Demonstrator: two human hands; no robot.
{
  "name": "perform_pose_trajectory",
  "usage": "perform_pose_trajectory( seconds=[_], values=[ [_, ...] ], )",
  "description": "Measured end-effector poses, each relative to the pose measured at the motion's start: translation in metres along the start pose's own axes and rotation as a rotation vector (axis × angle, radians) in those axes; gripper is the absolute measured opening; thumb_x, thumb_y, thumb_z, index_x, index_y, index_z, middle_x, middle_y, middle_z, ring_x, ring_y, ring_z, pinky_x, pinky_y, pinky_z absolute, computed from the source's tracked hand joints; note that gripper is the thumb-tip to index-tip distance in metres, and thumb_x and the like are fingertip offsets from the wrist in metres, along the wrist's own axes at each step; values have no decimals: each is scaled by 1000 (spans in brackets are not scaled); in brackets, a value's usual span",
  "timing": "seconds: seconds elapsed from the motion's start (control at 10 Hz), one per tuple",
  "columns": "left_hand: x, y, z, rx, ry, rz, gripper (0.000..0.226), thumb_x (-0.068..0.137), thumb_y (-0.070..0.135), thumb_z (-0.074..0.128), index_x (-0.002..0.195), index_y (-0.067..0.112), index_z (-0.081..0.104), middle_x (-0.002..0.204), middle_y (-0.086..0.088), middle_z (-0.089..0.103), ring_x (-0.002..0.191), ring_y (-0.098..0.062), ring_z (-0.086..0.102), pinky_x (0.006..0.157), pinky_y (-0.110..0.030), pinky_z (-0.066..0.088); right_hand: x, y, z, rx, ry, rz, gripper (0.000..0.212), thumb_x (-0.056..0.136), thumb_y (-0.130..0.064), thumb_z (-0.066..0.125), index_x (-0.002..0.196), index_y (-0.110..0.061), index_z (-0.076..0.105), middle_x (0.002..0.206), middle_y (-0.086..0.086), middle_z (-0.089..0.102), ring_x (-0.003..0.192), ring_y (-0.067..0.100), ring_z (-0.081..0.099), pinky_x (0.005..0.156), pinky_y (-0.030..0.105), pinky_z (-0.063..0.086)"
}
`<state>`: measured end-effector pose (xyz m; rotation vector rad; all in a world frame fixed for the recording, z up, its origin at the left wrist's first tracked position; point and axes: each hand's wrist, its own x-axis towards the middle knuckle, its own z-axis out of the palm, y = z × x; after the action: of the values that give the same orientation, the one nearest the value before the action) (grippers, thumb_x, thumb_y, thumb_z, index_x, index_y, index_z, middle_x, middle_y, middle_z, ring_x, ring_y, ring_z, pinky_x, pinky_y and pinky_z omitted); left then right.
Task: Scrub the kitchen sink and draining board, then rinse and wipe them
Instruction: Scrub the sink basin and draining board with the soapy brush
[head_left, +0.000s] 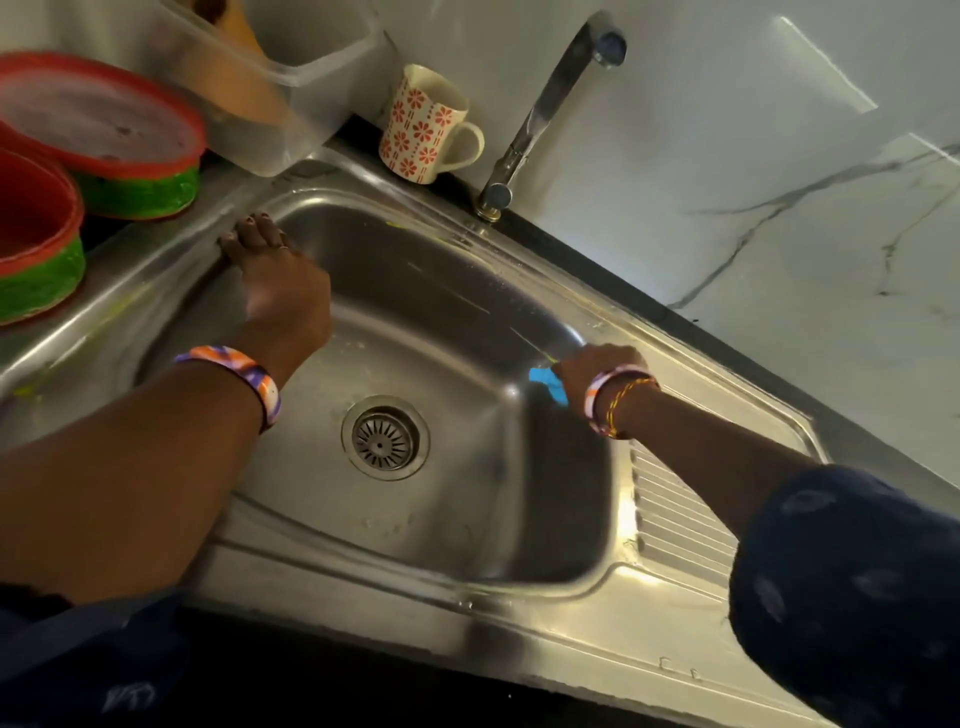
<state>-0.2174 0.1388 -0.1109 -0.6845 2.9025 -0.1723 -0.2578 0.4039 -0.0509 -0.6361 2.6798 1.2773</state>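
the steel sink (457, 525) is seen from above, its drain (385, 437) near the middle of the bowl, and the ribbed draining board (680, 514) lies to the right of it. the left hand (275, 275) is laid on the far left rim of the bowl with fingers straight, nothing grasped. a blue scrubber (548, 383) is gripped by the right hand (597, 371) and pressed against the right wall of the bowl. a patterned mug (423, 124) is set on the ledge beside the tap (545, 109). two red-lidded tubs (98, 135) are stood at the left.
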Motion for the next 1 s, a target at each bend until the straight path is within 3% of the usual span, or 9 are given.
perform_pose_trajectory(
  seconds=[0.1, 0.2, 0.4, 0.5, 0.6, 0.7, 0.8, 0.9, 1.0],
  values=[
    [-1, -3, 6, -6, 6, -4, 72, 91, 25, 51, 144, -10, 17, 151, -30, 13, 138, -44, 20, 111, -52, 23, -15, -22, 5, 89, -250, -250, 33, 86, -20, 61, 118, -15, 63, 116, 5, 66, 108, 23, 62, 90, 29, 49],
    [-5, -7, 17, 4, 24, 1, 74, 91, 25, 51, 143, -12, 15, 150, -31, 14, 138, -44, 20, 111, -50, 24, -55, -55, -6, 154, -587, -487, 36, 92, -11, 53, 128, -5, 55, 129, 9, 58, 118, 25, 56, 79, 24, 48],
    [5, -2, 15, -2, 42, 4, 81, 88, 29, 56, 143, -12, 15, 150, -31, 15, 137, -43, 21, 111, -49, 25, 9, 15, -28, 2, -199, -137, 34, 88, -27, 59, 118, -11, 61, 113, 4, 66, 102, 23, 65, 82, 27, 51],
    [5, -4, 14, -19, 49, -1, 81, 87, 29, 57, 143, -13, 15, 150, -30, 16, 137, -42, 22, 111, -48, 25, 2, -1, -12, 189, -498, -282, 35, 93, -21, 52, 123, -6, 59, 93, 8, 69, 76, 19, 68, 70, 27, 55],
    [3, -7, 10, -26, 34, -4, 82, 87, 29, 57, 143, -12, 14, 150, -30, 15, 138, -43, 21, 111, -49, 24, -24, -21, -14, 452, -940, -352, 35, 96, -14, 47, 130, -10, 54, 37, -3, 52, 31, 4, 47, 38, 15, 41],
    [5, -10, 9, -12, 59, 12, 84, 87, 31, 57, 144, -12, 13, 150, -30, 15, 138, -43, 21, 111, -49, 24, -1, -2, -22, 526, -847, -317, 36, 95, -12, 50, 130, -5, 53, 35, -6, 52, 30, 2, 46, 35, 10, 38],
    [6, -5, 4, -42, 37, 10, 82, 89, 31, 56, 144, -12, 13, 151, -31, 13, 138, -44, 20, 111, -51, 23, 0, 1, -18, 401, -755, -357, 38, 93, -15, 55, 130, -7, 54, 65, -5, 55, 53, 7, 49, 48, 20, 42],
    [8, -5, 9, -51, 34, 46, 78, 89, 28, 55, 144, -11, 15, 151, -32, 13, 138, -45, 19, 111, -52, 22, -4, -9, -7, 458, -717, -312, 36, 93, -16, 54, 129, -7, 55, 71, 0, 57, 55, 10, 47, 48, 22, 41],
    [7, -4, 10, -43, 23, 42, 78, 89, 29, 54, 143, -12, 16, 150, -32, 15, 137, -44, 22, 111, -52, 23, -44, -58, 0, 462, -756, -370, 35, 91, -18, 56, 125, -8, 58, 114, 12, 66, 90, 26, 65, 56, 22, 48]
  ],
)
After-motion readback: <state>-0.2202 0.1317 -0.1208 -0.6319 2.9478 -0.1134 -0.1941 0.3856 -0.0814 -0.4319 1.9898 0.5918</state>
